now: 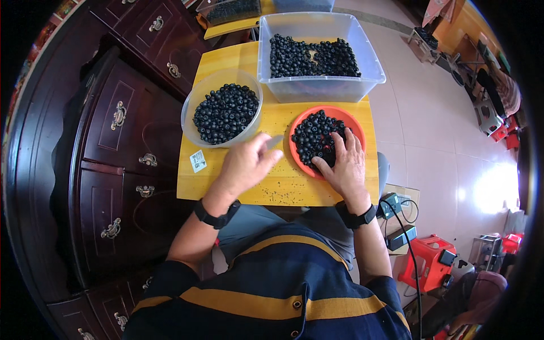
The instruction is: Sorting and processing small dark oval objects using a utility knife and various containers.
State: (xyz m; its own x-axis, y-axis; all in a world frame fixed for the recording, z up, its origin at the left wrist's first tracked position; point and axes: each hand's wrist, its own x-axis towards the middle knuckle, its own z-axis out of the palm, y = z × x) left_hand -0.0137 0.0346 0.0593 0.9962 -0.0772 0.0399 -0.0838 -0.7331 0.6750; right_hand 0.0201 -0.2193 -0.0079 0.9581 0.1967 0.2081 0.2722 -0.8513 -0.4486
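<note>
Black pieces (309,136), small and round, lie under our right hand (347,168), just right of the frame's centre; its thumb and fingers are spread apart, the tips among the pieces in a round orange-red bowl (358,123). Our left hand (243,165) is near the centre, its thumb standing off from the bent fingers; beside them shows a pale, blurred sliver (275,141), and we cannot tell whether they grip it. Up and left of that hand, we see a translucent round tub (190,122) heaped with more black pieces, and below it a white label (198,161) on the yellow counter (272,181). At top centre stands a clear rectangular bin (323,88), also holding black pieces. Farther out, a dark wooden cabinet (133,113) fills the left side, and a red plastic stool (422,265) is at lower right
</note>
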